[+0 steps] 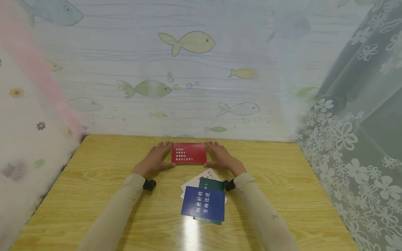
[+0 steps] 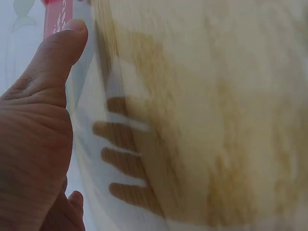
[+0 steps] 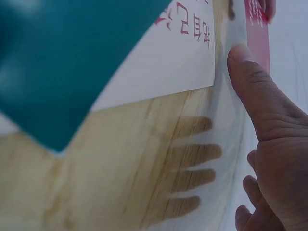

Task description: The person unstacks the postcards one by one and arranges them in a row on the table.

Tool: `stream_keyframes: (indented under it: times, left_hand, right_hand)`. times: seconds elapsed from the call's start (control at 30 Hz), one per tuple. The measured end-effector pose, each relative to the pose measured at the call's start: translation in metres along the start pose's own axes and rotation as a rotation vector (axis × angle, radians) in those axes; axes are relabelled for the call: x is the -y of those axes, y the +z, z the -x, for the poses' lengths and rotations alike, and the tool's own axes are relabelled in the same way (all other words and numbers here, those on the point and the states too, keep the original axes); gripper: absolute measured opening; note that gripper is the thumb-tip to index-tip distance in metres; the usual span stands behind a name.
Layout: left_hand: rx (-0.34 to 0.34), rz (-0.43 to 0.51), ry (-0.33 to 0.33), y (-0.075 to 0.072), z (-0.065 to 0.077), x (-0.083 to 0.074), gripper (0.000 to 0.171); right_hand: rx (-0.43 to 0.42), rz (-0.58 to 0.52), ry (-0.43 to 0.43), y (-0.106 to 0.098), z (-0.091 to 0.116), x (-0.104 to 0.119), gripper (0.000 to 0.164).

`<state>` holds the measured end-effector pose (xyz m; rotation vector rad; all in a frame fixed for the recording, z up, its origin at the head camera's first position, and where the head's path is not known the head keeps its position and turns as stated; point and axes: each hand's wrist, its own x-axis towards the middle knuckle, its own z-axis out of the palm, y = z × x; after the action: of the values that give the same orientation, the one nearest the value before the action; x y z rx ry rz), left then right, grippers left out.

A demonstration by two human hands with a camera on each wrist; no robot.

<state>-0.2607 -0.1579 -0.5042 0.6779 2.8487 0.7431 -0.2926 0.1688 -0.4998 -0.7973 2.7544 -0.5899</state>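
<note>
A red card (image 1: 189, 153) printed with white characters is between the two hands, near the far edge of the table. At its left short side is the left hand (image 1: 154, 159), thumb by the near corner and fingers reaching to the far one. The right hand (image 1: 221, 159) mirrors this on the right side. In the left wrist view, the thumb (image 2: 61, 50) overlaps the red card's end. The right thumb (image 3: 250, 72) lies against the red card (image 3: 260, 41) in the right wrist view. Both hands' fingers are spread apart and mostly extended.
Nearer the body, a blue card (image 1: 203, 204) with white characters overlaps a green card (image 1: 211, 184) and pale cards (image 1: 195, 182). Fish-patterned cloth (image 1: 188, 115) rises behind the wooden table (image 1: 103, 167). A flowered lace curtain (image 1: 351, 174) hangs at the right.
</note>
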Motion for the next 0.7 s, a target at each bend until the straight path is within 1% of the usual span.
stream_keyframes:
  times: [0.13, 0.27, 0.37, 0.5, 0.7]
  left_hand:
    - [0.018, -0.015, -0.006, 0.0, -0.009, 0.005, 0.096]
    - [0.04, -0.01, -0.027, 0.0, -0.012, 0.007, 0.096]
    - [0.055, 0.002, -0.038, -0.001, -0.012, 0.007, 0.096]
    - [0.06, 0.025, -0.035, -0.003, -0.01, 0.004, 0.094]
    - [0.061, 0.031, -0.049, -0.008, -0.007, 0.0, 0.091]
  right_hand:
    - [0.007, -0.011, 0.012, -0.003, -0.001, 0.002, 0.098]
    - [0.015, -0.025, 0.007, -0.004, -0.004, 0.002, 0.098]
    - [0.034, -0.009, 0.016, -0.004, -0.006, 0.0, 0.098]
    - [0.052, 0.022, 0.028, -0.005, -0.011, -0.001, 0.098]
    - [0.049, 0.039, 0.007, -0.01, -0.015, 0.002, 0.098]
